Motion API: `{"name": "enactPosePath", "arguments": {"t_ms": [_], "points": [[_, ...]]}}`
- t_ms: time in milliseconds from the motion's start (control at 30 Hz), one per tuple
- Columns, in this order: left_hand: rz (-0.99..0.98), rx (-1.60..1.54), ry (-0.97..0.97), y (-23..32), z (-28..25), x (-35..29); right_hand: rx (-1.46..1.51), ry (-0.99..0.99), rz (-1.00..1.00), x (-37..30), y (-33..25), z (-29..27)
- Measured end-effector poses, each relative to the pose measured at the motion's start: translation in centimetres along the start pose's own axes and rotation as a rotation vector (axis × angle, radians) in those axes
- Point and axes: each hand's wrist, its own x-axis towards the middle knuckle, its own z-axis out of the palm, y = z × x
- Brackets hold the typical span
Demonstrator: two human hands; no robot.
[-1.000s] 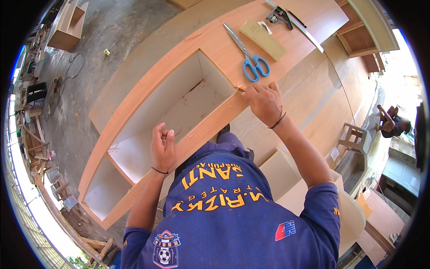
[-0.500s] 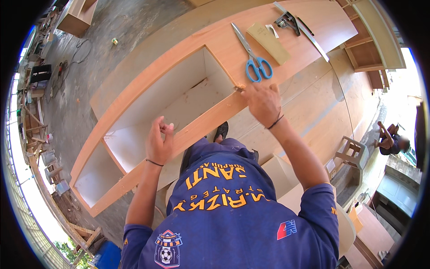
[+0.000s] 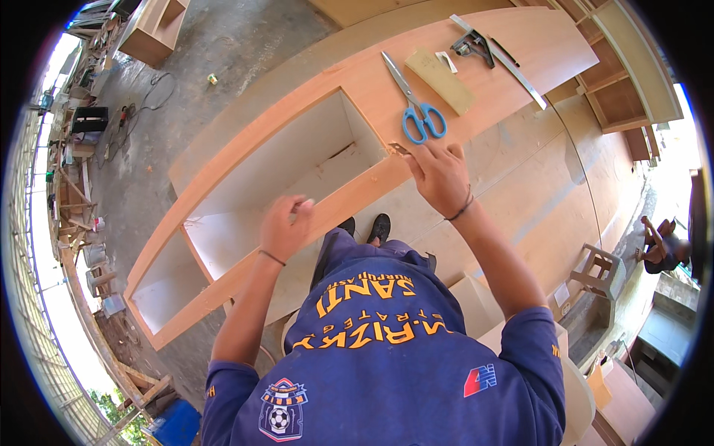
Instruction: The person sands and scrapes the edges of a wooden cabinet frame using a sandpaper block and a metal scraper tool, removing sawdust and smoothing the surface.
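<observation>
A long wood-faced cabinet [image 3: 454, 74] with an open, white-lined recess lies before me. At the recess's right corner, my right hand [image 3: 441, 177] is closed on a small flat blade [image 3: 399, 149], only its tip showing, among curled wood shavings. Just beyond that hand lie blue-handled scissors [image 3: 423, 123], blades pointing away. My left hand [image 3: 287, 225] hovers at the near rail of the recess, fingers loosely bent and apart, with nothing seen in them; it is slightly blurred.
Past the scissors lie a tan rectangular block [image 3: 440, 80] and a combination square [image 3: 476, 49] with a steel rule. A plastic stool [image 3: 597, 271] stands at the right, near a seated person [image 3: 660, 245]. Another cabinet [image 3: 621, 82] is at the far right.
My left hand has moved right and up along the near rail, its fingers turning rightward. My right hand has shifted slightly down, leaving the blade's tip visible. The whole view has shifted a little.
</observation>
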Motion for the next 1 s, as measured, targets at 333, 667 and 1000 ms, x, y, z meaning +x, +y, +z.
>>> {"name": "enactPosePath", "arguments": {"t_ms": [333, 667, 1000], "points": [[-0.022, -0.030, -0.244, 10.0, 8.2, 9.0, 0.314, 0.153, 0.270, -4.9, -1.1, -1.9], [0.029, -0.023, 0.056, 10.2, 10.7, 9.2, 0.405, 0.148, 0.487, -10.0, 0.8, -2.2], [0.313, 0.125, 0.252, 7.9, 10.4, 8.6, 0.529, 0.178, 0.540, -9.3, 1.5, -2.8]]}}
